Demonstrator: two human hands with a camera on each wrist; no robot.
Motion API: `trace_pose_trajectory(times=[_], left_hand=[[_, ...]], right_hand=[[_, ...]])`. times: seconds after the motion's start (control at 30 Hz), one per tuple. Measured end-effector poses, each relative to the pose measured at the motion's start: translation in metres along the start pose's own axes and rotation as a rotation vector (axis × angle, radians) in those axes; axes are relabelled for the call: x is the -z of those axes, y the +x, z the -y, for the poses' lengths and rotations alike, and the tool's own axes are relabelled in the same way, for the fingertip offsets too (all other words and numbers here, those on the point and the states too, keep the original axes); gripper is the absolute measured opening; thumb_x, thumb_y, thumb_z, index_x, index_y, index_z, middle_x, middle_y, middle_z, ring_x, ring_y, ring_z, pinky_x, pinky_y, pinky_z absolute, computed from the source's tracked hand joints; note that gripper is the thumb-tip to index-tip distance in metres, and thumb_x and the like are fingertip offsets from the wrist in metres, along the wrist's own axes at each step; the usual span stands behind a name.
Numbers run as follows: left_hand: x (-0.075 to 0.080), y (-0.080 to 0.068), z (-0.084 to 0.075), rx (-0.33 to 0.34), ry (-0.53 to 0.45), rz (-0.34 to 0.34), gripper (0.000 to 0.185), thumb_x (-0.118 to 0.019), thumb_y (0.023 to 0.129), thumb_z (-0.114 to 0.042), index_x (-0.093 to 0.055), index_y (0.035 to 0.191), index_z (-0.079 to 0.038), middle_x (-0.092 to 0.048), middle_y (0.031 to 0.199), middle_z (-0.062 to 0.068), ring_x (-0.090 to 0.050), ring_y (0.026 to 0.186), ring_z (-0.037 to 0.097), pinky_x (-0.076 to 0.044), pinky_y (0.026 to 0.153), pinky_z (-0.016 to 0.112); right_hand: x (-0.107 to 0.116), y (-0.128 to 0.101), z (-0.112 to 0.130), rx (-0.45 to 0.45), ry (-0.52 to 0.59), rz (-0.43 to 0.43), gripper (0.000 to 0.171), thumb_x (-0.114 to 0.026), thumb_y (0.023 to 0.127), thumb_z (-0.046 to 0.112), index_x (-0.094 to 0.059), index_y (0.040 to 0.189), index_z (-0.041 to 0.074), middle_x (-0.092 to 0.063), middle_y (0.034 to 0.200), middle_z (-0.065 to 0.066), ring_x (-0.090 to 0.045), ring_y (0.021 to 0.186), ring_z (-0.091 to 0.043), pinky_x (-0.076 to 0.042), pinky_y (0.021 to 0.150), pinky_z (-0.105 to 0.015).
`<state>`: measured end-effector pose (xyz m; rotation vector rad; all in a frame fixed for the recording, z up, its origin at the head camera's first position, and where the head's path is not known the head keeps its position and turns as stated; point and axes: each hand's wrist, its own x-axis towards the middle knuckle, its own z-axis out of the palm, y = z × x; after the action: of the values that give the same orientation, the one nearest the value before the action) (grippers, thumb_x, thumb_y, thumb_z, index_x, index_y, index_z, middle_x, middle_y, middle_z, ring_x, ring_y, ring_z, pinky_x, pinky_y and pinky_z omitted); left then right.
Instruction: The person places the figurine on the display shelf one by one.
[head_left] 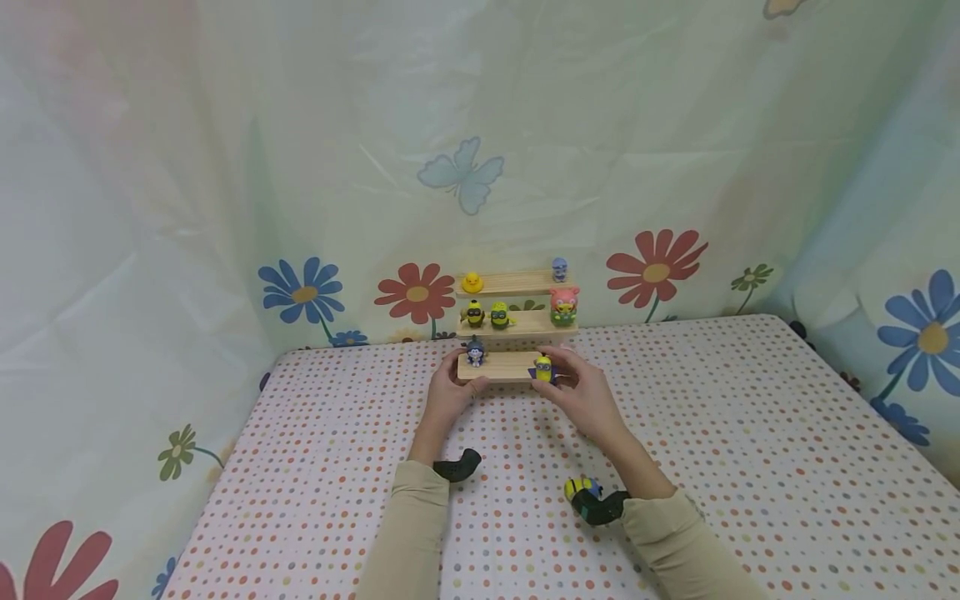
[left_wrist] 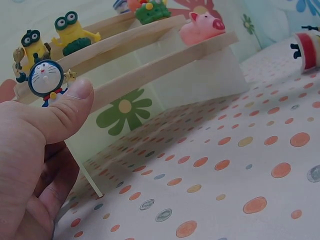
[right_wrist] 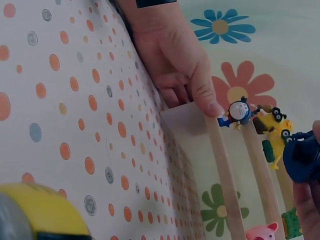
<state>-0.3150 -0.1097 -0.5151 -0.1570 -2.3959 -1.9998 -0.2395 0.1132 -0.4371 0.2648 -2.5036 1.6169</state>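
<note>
Fingers of the left hand [head_left: 447, 390] are curling around the left end of the wooden shelf [head_left: 504, 367], thumb on top of the lowest board and the rest tucked beneath, so that hand is gripping the board itself, most likely bracing the little stand. Right beside that thumb, a blue robot-cat figure [head_left: 476, 352] is standing upright on the lowest step; the left wrist view is showing the thumb tip [left_wrist: 75, 95] just below the figure, nearly touching it.

Moving right along the middle step, two yellow goggle-eyed figures [head_left: 487, 315] are sitting side by side, and above them a yellow duck [head_left: 472, 282] is perching at the left end of the top step. Over on the right ends, a pink pig figure [head_left: 564, 304] is occupying the middle step and a small blue-grey figure [head_left: 559, 268] the top one. The steps are rising toward the flowered curtain [head_left: 300, 208], so every toy is facing forward and showing clearly.

Now the right hand [head_left: 581, 392]: its fingers are pinching a small yellow-and-blue figure [head_left: 543, 367] at the right end of the lowest step, closed on it from both sides. Whether the toy's base is already touching the board, I cannot tell.

Down near the right sleeve, another yellow figure [head_left: 582, 488] is lying on the dotted tablecloth [head_left: 750, 433], well apart from the shelf.
</note>
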Motion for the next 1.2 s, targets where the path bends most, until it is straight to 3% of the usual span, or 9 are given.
trace_pose_trajectory(times=[0.27,0.67,1.0,1.2], left_hand=[[0.000,0.000,-0.002,-0.005,-0.002,-0.004,0.080,-0.079,0.075,-0.032,-0.040,0.142,-0.012,-0.044,0.144,0.012,-0.045,0.132,0.024,-0.040,0.107,0.036],[0.000,-0.001,-0.004,0.021,0.010,-0.007,0.080,-0.080,0.075,-0.031,-0.040,0.142,-0.014,-0.042,0.146,0.011,-0.043,0.134,0.024,-0.039,0.108,0.036],[0.004,0.001,-0.005,0.024,-0.053,0.040,0.079,-0.077,0.079,-0.025,-0.035,0.145,-0.010,-0.042,0.145,0.014,-0.046,0.131,0.027,-0.042,0.105,0.038],[0.005,-0.010,-0.024,0.056,-0.025,0.060,0.077,-0.076,0.082,-0.022,-0.035,0.145,-0.008,-0.044,0.144,0.016,-0.047,0.130,0.027,-0.043,0.104,0.038]], right_hand=[[-0.001,0.000,-0.002,0.023,0.016,-0.005,0.049,-0.071,0.084,0.005,-0.052,0.129,0.005,-0.048,0.133,-0.016,-0.060,0.111,-0.030,-0.052,0.091,-0.032],[-0.013,0.008,0.003,0.011,-0.124,-0.121,0.035,-0.073,0.082,0.008,-0.063,0.116,0.008,-0.063,0.115,-0.010,-0.063,0.104,-0.025,-0.054,0.087,-0.038],[-0.036,0.061,0.014,0.038,-0.326,0.022,0.035,-0.071,0.085,0.010,-0.062,0.118,0.007,-0.064,0.114,-0.014,-0.066,0.096,-0.026,-0.055,0.082,-0.037],[-0.043,0.071,0.009,0.041,-0.365,0.014,0.032,-0.073,0.083,0.009,-0.063,0.114,0.006,-0.063,0.111,-0.014,-0.064,0.096,-0.025,-0.055,0.082,-0.036]])
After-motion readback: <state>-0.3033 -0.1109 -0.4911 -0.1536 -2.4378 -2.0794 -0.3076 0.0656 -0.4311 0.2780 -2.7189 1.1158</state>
